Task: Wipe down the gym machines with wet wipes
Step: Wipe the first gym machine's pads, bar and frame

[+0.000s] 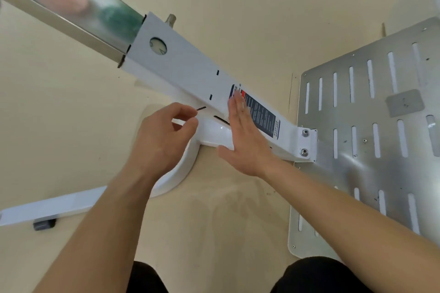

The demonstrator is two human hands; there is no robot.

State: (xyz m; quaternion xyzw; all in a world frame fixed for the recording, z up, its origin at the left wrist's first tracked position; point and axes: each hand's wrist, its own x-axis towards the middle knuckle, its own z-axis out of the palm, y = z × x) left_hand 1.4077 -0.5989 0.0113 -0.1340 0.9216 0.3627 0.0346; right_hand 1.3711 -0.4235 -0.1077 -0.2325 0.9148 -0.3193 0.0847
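Observation:
A white machine post (190, 71) slants across the view, with a dark warning label (264, 116) low on it and a chrome inner tube (71, 14) sliding out of its top. My right hand (245, 140) lies flat against the post's side, fingers straight and reaching onto the label; no wipe shows under it. My left hand (164, 135) hovers just left of the white brace (214, 133), fingers curled and thumb near the fingertips. A thin white strip shows between them, and I cannot tell if it is a wipe or the brace.
A slotted metal footplate (371, 150) fills the right, bolted to the post's foot. A curved white base (176, 173) and a white floor bar (47, 207) with a black end cap (44, 224) lie on the beige floor (226, 221). My dark-clad knees (147, 278) sit at the bottom edge.

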